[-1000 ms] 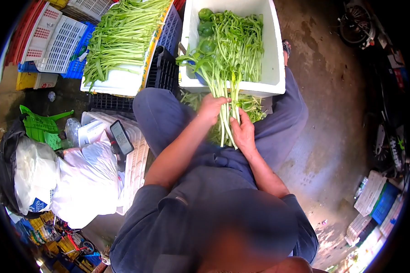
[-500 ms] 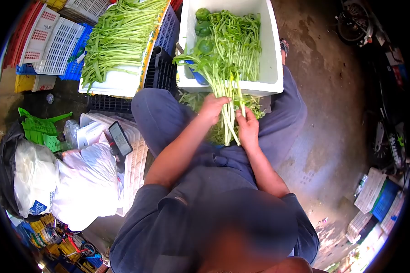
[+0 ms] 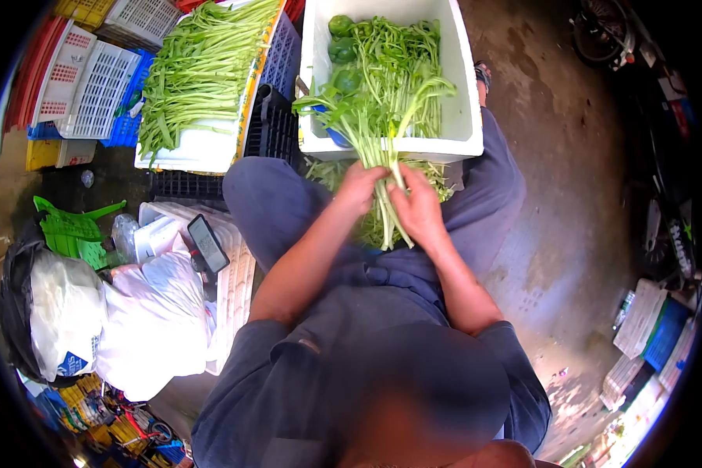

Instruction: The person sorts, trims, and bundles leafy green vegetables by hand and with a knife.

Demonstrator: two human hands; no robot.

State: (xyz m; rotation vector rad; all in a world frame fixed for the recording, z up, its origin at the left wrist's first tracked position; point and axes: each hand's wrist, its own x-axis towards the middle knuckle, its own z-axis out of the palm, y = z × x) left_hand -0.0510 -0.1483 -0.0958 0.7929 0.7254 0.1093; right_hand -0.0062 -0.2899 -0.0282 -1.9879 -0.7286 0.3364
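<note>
In front of my lap, my left hand [image 3: 359,188] is closed around a bunch of long-stemmed leafy greens [image 3: 360,139], pale stalks pointing down toward me and leaves away. Close beside it, my right hand [image 3: 420,204] grips a single stalk [image 3: 402,131] whose leafy top leans to the right. Its fingers nearly meet the lower stems of the bunch. Just beyond both hands stands a white foam box [image 3: 469,117] with more greens [image 3: 413,62] and several round green items [image 3: 342,51] inside. Below the hands, loose trimmings [image 3: 437,175] lie between my legs.
At the upper left, greens [image 3: 203,78] are stacked on a white foam lid [image 3: 181,148] over dark crates [image 3: 269,121]. A phone [image 3: 208,243] stands by a pale basket [image 3: 238,281] and white bags [image 3: 152,320] on the left. Crates [image 3: 639,320] sit at the right.
My right hand has moved slightly up and closer to the left hand. The stalk in it now tilts out to the right, its leafy top spread over the box. My left hand holds its place.
</note>
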